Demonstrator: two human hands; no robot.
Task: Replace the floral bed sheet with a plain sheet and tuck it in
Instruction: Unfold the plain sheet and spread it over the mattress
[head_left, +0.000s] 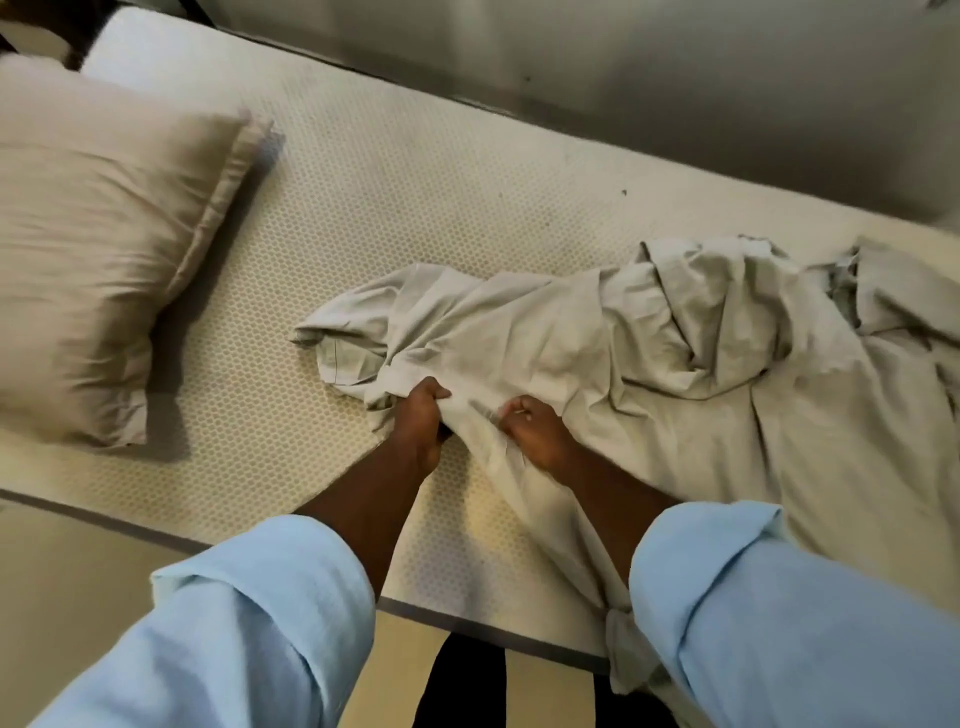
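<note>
Plain sheet (597, 343) bunched on mattress (389, 182); left hand (422, 423), right hand (535, 434) both clenched on it.

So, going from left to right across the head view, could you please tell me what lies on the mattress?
Pillow → bare mattress → left hand → right hand, both gripping the plain sheet, whose crumpled bulk runs on to the right edge.

Beige pillow (98, 249) at left end of mattress (395, 176), creased, lying flat, blurred at near edge. Mattress bare, cream, small honeycomb pattern, grey piping along near edge. Few dark specks on far part. Grey wall (675, 88) behind. Below near edge, dark and pale stripes (467, 686), possibly floor mat.
</note>
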